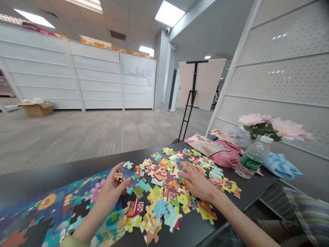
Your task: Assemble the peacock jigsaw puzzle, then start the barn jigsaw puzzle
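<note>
My left hand [113,187] curls its fingers and thumb around a small orange-brown puzzle piece [118,176], above the right edge of a partly assembled blue sea-scene puzzle [84,190]. Dark gaps show in that puzzle. A blue piece [132,177] lies right by the left thumb tip. My right hand [197,180] rests palm down with fingers stretched over a heap of loose puzzle pieces [156,195]; whether one is under its fingertips is hidden. Among the loose pieces are a red barn piece [135,207] and a light-blue one [161,207].
On the black table [102,163], a plastic water bottle [253,157] stands at the right, near pink flowers [272,125]. Pink cloth [224,154] and a light-blue cloth [281,164] lie around it. Beyond stand an easel [191,92], white shelving [96,75] and a cardboard box [37,108].
</note>
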### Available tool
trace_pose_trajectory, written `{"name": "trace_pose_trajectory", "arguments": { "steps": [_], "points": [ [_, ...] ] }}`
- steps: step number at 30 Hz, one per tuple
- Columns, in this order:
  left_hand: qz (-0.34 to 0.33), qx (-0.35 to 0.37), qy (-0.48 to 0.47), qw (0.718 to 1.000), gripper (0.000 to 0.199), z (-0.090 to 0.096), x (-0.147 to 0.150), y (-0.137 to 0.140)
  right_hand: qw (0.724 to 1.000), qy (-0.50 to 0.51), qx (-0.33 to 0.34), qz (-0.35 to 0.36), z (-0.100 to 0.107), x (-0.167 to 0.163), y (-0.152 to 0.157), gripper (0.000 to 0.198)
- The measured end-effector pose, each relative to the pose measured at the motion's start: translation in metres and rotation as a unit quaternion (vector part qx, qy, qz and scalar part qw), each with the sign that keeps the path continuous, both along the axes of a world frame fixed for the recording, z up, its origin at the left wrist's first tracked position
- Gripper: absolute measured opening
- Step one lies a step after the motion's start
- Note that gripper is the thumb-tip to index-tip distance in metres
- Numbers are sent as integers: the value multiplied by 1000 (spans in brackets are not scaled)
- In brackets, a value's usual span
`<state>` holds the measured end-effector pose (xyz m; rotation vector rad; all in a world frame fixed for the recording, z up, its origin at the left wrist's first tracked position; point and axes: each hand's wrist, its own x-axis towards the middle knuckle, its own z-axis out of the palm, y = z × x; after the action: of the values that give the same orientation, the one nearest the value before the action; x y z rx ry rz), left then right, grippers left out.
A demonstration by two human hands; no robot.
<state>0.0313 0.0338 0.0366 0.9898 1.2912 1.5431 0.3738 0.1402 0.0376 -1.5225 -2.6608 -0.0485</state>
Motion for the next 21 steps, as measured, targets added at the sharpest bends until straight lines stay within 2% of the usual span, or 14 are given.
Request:
{"name": "trace_pose_trajectory", "arguments": {
  "steps": [4,9,11,14,16,21],
  "points": [
    [-2,0,-12,1000,88,1,-1,1,999,-7,19,-43,-1,-10,5,47],
    [-27,-10,-9,1000,92,-4,-5,3,999,-9,5,35,-2,-36,21,66],
    [-23,-4,-14,1000,92,-6,-7,4,999,-10,8,47,-1,-43,27,63],
    [-19,12,-20,1000,85,-7,-8,4,999,-10,29,21,5,-44,35,45],
    [-22,18,-19,999,84,-6,-7,5,999,-10,38,2,8,-42,39,42],
    [-9,29,-7,1000,85,-7,-2,4,999,-22,12,48,4,-53,43,69]
  ]
}}
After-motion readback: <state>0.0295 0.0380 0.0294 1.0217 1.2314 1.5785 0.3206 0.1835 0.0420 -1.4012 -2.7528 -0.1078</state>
